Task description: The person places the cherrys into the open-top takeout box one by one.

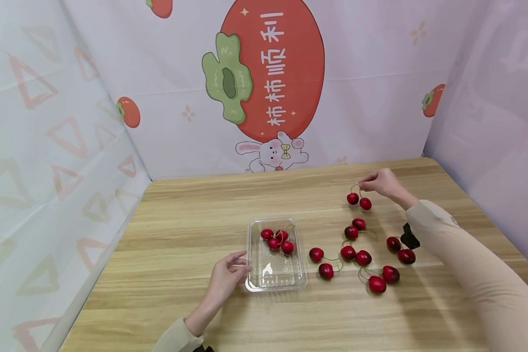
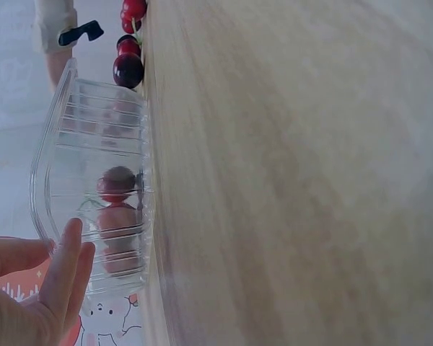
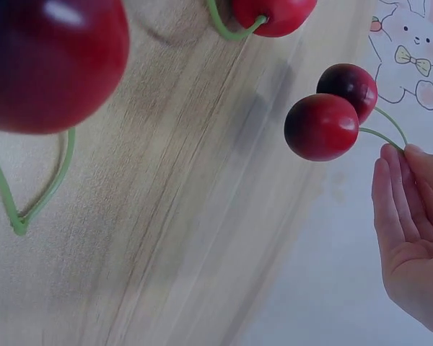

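A clear plastic tray (image 1: 276,276) stands on the wooden table (image 1: 180,234) with several red cherries (image 1: 277,239) at its far end. My left hand (image 1: 229,274) rests against the tray's left wall, fingers straight; the left wrist view shows its fingertips (image 2: 68,259) touching the tray (image 2: 65,144). At the far right, my right hand (image 1: 378,182) pinches the green stems of a cherry pair (image 1: 359,200) hanging just above the table. The right wrist view shows that pair (image 3: 332,115) dangling from the fingertips (image 3: 411,162).
Several loose stemmed cherries (image 1: 361,256) lie scattered right of the tray. A black strap (image 1: 410,236) is on my right sleeve. Printed cloth walls stand close behind the table and on both sides. Bare wood stretches left of the tray and along the front.
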Demonstrator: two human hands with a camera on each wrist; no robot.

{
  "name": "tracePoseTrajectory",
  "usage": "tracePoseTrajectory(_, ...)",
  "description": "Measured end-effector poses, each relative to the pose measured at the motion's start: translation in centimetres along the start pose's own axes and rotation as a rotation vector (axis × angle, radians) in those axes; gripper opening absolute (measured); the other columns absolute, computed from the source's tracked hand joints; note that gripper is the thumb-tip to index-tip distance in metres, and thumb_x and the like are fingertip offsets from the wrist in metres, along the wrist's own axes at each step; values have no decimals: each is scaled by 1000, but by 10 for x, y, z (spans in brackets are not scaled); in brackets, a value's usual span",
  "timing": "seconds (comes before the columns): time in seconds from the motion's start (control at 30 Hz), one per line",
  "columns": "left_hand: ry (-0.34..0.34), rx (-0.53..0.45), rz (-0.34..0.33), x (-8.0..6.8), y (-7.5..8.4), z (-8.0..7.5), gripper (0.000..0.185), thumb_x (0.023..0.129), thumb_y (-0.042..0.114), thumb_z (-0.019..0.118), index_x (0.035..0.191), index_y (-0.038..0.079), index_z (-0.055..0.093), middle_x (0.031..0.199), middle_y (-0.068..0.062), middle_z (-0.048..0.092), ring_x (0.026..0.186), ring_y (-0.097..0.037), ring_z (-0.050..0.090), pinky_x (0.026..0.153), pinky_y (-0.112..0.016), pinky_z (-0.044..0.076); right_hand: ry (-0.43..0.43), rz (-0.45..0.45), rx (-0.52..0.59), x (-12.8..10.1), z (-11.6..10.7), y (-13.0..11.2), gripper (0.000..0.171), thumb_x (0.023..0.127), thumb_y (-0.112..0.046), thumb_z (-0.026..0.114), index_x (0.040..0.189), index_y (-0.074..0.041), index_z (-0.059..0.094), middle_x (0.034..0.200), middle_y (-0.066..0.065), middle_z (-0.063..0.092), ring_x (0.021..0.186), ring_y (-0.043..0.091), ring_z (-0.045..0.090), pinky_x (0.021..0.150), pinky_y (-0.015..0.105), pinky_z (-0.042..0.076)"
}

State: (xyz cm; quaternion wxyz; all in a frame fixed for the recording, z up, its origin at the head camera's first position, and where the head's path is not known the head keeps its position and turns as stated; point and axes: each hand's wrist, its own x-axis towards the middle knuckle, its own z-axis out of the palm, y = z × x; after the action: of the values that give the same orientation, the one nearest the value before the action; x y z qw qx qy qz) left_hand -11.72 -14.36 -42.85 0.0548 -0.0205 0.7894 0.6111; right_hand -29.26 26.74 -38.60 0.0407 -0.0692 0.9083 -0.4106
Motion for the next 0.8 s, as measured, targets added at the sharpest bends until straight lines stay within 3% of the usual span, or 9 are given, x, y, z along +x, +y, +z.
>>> tracePoseTrajectory(0.13,1,1,1,0,0,0,44,79,-1,62,120,-9,48,97,-24,59,80,-24,63,62,-33,56,0,-4,27,-1,1,-5,27,85,-8,56,100,13,60,92,24,63,73,17,65,68,29,55)
tracePoseTrajectory(0.3,6,-2,11,0,0,0,42,79,-2,61,118,-11,48,96,-24,59,80,-26,63,62,-33,56,-12,-16,61,-3,2,-11,28,85,-9,58,101,13,60,91,22,64,66,5,63,67,25,55)
tracePoseTrajectory(0.8,7,-7,11,1,-1,0,42,79,-1,61,118,-11,48,96,-25,59,81,-31,62,62,-30,56,-46,-4,212,-10,11,-25,32,84,-12,60,104,13,58,94,21,64,71,7,64,70,26,55)
